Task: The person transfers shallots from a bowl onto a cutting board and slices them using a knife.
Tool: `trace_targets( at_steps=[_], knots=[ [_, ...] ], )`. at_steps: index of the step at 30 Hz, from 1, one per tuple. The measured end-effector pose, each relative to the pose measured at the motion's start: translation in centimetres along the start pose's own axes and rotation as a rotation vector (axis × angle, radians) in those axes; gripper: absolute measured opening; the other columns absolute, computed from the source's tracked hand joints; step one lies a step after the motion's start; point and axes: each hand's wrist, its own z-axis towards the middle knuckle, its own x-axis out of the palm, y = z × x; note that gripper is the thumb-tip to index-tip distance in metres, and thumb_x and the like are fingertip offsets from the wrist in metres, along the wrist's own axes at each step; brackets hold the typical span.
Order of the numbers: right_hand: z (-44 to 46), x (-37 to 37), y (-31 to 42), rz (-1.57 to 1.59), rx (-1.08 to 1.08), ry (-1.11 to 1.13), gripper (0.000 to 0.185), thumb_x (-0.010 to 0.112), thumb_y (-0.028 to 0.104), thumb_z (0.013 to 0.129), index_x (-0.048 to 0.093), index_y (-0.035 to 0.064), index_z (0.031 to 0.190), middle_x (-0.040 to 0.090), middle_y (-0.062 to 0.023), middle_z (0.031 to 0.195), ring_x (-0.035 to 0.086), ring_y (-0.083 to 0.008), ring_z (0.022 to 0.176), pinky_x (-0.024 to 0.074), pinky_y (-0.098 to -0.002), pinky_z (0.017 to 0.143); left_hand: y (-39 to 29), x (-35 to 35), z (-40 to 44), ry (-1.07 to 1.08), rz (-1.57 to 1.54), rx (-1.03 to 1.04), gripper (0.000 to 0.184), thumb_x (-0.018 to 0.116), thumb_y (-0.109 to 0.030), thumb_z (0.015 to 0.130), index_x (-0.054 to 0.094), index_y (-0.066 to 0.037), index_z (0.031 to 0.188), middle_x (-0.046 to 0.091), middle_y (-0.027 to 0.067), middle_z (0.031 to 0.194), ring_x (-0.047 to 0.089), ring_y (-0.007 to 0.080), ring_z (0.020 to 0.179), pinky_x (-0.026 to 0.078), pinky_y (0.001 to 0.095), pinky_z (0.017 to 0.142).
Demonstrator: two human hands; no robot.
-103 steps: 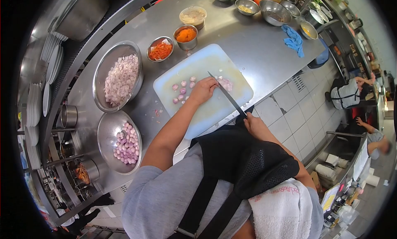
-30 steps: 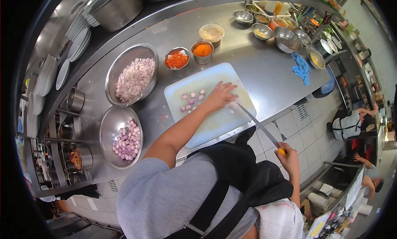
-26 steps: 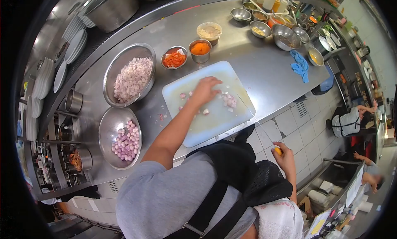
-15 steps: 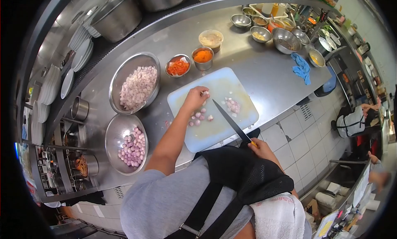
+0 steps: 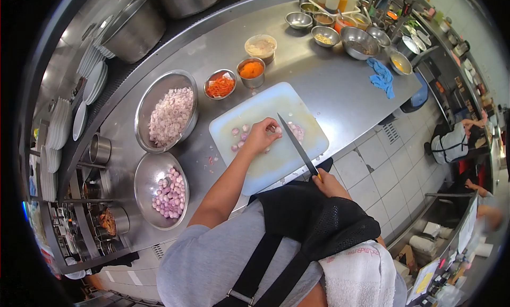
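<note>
My left hand pinches a peeled shallot over the white cutting board, its fingertips just left of the blade. In my right hand is a kitchen knife, gripped by its yellow-and-black handle, the blade pointing away from me across the board. Cut shallot pieces lie right of the blade, partly hidden behind it. Several whole shallots rest on the board left of my left hand, some partly covered by it.
Left of the board stand a steel bowl of sliced shallots and another of whole shallots. Beyond it are orange shreds, an orange-filled cup and a plastic tub. A blue cloth lies near the table's right end.
My left hand has moved right, bringing the shallot close to the blade. The knife tip has shifted slightly up relative to the board. The loose whole shallots now show left of my hand.
</note>
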Motion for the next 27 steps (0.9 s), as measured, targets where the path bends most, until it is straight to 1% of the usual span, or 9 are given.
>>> trace_targets(
  at_steps=[1,2,4,7,10,16,19,24,27],
  knots=[
    [-0.1,0.2,0.0,0.007,0.01,0.003,0.038,0.06,0.029,0.106,0.062,-0.0046,0.124,0.07,-0.0375,0.1,0.068,-0.055,0.1,0.0541,-0.0577,0.088,-0.4,0.2,-0.3,0.039,0.158,-0.02,0.033,0.089,-0.005,0.08,0.073,-0.003,0.109,0.076,0.0078,0.105,0.073,0.0184,0.095,0.059,0.0326,0.087],
    [-0.2,0.3,0.2,0.004,0.01,-0.003,0.036,0.06,0.028,0.106,0.061,-0.0042,0.122,0.07,-0.038,0.099,0.068,-0.0556,0.098,0.054,-0.0585,0.087,0.4,0.6,-0.5,0.05,0.158,-0.027,0.033,0.089,-0.005,0.08,0.073,-0.003,0.109,0.076,0.0078,0.105,0.073,0.0184,0.095,0.059,0.0326,0.087],
    [-0.4,0.5,0.5,0.007,0.02,-0.01,0.035,0.059,0.028,0.106,0.061,-0.0037,0.119,0.069,-0.0384,0.098,0.067,-0.0562,0.097,0.0538,-0.0593,0.086,1.8,1.5,-0.7,0.031,0.138,0.084,0.031,0.087,-0.006,0.082,0.073,-0.001,0.108,0.076,0.012,0.107,0.074,0.0234,0.096,0.059,0.0333,0.087],
    [-1.0,0.3,1.3,0.029,0.028,-0.032,0.032,0.059,0.028,0.106,0.06,-0.0025,0.117,0.069,-0.0391,0.098,0.067,-0.0571,0.097,0.0536,-0.0598,0.084,0.9,1.6,-0.9,0.021,0.124,0.13,0.024,0.083,-0.005,0.085,0.073,0.001,0.106,0.075,0.0134,0.111,0.074,0.0249,0.096,0.06,0.0344,0.086],
    [-2.0,0.3,2.0,-0.001,-0.001,-0.089,0.03,0.059,0.027,0.106,0.059,-0.0004,0.119,0.07,-0.0372,0.094,0.068,-0.0561,0.093,0.0539,-0.0611,0.081,0.6,1.9,-1.1,0.018,0.121,0.168,0.021,0.081,-0.005,0.087,0.073,0.001,0.106,0.073,0.0133,0.112,0.074,0.0259,0.097,0.06,0.0348,0.087],
    [-3.9,-0.4,3.1,-0.227,0.007,-0.137,0.028,0.057,0.029,0.107,0.057,0.0055,0.123,0.071,-0.0295,0.084,0.07,-0.0511,0.081,0.055,-0.0613,0.073,-0.2,2.1,-1.5,0.022,0.169,0.248,0.018,0.077,-0.003,0.088,0.073,0.0,0.105,0.069,0.0133,0.112,0.072,0.0301,0.1,0.059,0.0361,0.089],
    [-4.9,-1.2,3.8,-0.281,-0.035,-0.177,0.028,0.055,0.03,0.107,0.056,0.0073,0.124,0.072,-0.0281,0.084,0.071,-0.0505,0.08,0.0559,-0.06,0.072,-0.1,1.7,-1.1,0.056,0.201,0.253,0.017,0.076,-0.002,0.088,0.072,0.0,0.105,0.069,0.0137,0.113,0.072,0.0307,0.1,0.058,0.0369,0.089],
    [-5.6,-1.9,4.9,-0.303,0.08,-0.105,0.028,0.055,0.03,0.107,0.057,0.0082,0.125,0.072,-0.0282,0.085,0.071,-0.0504,0.082,0.0565,-0.0605,0.073,0.3,1.5,-0.7,0.069,0.213,0.266,0.018,0.075,-0.001,0.088,0.07,0.001,0.105,0.069,0.0142,0.112,0.072,0.0307,0.099,0.059,0.0369,0.088],
    [-3.1,0.2,2.6,-0.265,0.035,-0.114,0.027,0.056,0.028,0.106,0.057,0.0079,0.125,0.072,-0.0286,0.085,0.071,-0.0507,0.082,0.0564,-0.0615,0.074,0.7,1.7,-0.5,0.077,0.175,0.246,0.019,0.076,0.0,0.087,0.07,0.001,0.105,0.069,0.0144,0.112,0.073,0.0302,0.098,0.059,0.0367,0.086]
  ],
)
